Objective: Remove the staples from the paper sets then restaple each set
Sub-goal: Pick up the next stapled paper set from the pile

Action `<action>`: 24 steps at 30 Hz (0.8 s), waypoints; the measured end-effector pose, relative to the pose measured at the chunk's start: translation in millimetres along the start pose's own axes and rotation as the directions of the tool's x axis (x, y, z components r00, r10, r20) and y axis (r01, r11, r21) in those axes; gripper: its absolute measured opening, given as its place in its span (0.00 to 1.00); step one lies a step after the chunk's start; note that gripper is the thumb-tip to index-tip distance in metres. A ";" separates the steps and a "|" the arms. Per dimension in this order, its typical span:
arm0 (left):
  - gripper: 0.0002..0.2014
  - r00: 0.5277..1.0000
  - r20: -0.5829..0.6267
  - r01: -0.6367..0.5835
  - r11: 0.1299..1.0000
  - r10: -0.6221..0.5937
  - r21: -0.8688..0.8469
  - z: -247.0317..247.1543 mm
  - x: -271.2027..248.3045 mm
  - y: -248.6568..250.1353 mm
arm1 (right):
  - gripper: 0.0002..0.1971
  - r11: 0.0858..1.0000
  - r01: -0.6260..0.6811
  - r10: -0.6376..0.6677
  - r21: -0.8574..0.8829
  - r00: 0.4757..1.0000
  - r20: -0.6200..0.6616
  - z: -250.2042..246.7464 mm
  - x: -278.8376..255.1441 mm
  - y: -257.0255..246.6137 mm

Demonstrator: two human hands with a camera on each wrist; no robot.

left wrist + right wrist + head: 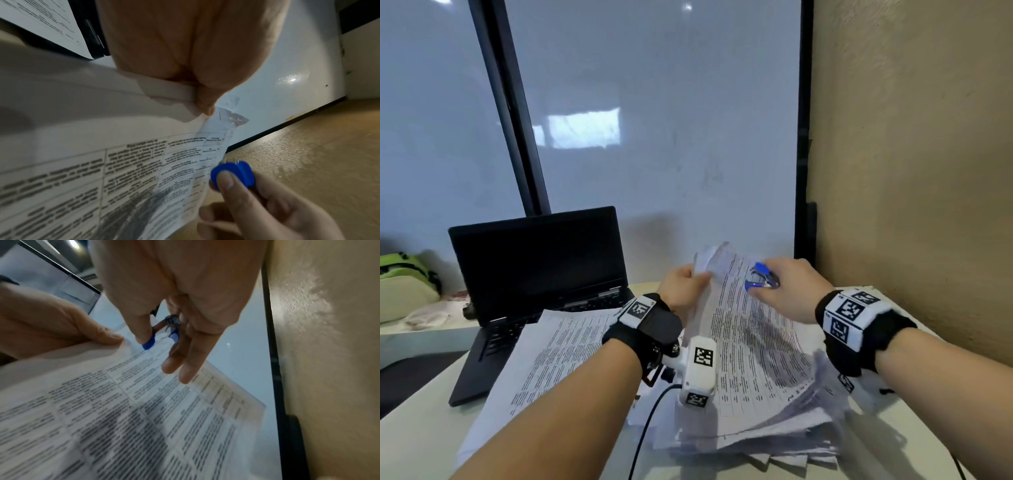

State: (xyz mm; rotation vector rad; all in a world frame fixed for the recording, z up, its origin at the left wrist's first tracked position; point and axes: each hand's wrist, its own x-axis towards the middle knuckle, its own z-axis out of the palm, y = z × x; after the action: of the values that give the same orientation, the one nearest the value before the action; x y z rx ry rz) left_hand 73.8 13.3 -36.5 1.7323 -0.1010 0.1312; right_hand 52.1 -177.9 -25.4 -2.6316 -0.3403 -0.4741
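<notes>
The left hand (pixel 683 286) pinched the top corner of a paper set (pixel 743 329) between thumb and fingers and held it lifted above the bench (pixel 421 442). In the left wrist view the front sheets were folded back under the thumb, and a small dark staple (pixel 220 116) showed on the corner just beyond the thumb tip. The right hand (pixel 792 291) gripped a blue staple remover (pixel 762 278) between thumb and forefinger, while its other fingers stayed loosely stretched over the page. The remover was at the top edge of the set, near the held corner; whether its metal jaws touched the staple I could not tell. The lower part of the set rested on a messy pile (pixel 763 431) of printed papers on the bench. Another printed sheet (pixel 551 356) lay to the left, partly over the keyboard of an open black laptop (pixel 534 260). A green and white bag (pixel 404 284) stood at the far left.
</notes>
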 end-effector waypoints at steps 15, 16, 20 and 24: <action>0.13 0.978 0.056 -0.184 0.958 0.200 -0.219 6.9 -39.1 37.6 | 0.16 0.945 0.119 -0.168 -0.303 0.976 -0.139 -36.0 -10.4 -75.8; 0.13 0.975 0.052 -0.200 0.959 0.214 -0.200 7.8 -40.4 38.6 | 0.16 0.938 0.116 -0.163 -0.326 0.979 -0.122 -37.2 -9.8 -76.8; 0.12 0.965 0.051 -0.251 0.963 0.256 -0.095 12.3 -44.4 43.1 | 0.13 0.916 0.108 -0.162 -0.387 0.981 -0.109 -41.0 -10.5 -77.8; 0.11 0.957 0.070 -0.281 0.959 0.283 -0.041 14.7 -50.4 44.9 | 0.11 0.871 0.120 -0.196 -0.476 0.974 -0.114 -38.8 -15.8 -72.7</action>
State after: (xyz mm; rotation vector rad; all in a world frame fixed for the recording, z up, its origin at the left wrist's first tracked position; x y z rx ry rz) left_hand 18.1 -8.9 -2.3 1.6845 -0.4044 0.2730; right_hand 4.5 -135.0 28.9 -3.0133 -0.4390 -0.9192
